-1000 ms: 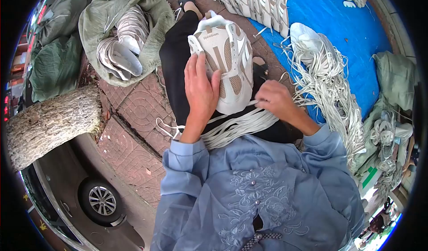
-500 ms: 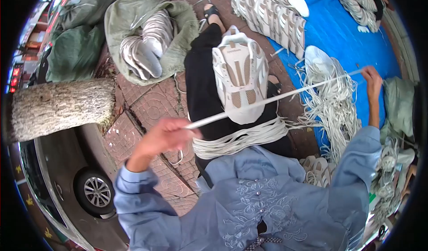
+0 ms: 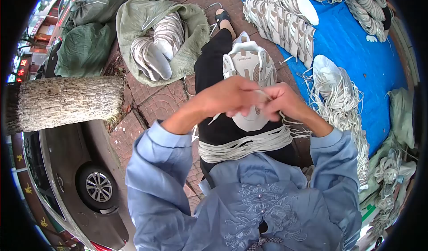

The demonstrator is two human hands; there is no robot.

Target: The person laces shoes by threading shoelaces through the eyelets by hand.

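Observation:
A white and beige shoe upper rests on my lap, toe toward me. Above its middle my two hands meet, slightly smeared by motion. The fingers of my left hand are closed on a white shoelace, and a short end of lace pokes out below that hand. My right hand is pinched on the same lace, fingertips almost touching the left ones. Most of the lace is hidden by the fingers. A bundle of white laces lies across my black-trousered thighs.
On the right, a blue tarp bears rows of stacked shoe uppers and a heap of laces. An open green sack with uppers lies front left. A tree trunk and a parked car are at the left.
Half a second ago my hands were far apart with the lace stretched between them. Now both have come together over the shoe upper, and the lace is no longer taut.

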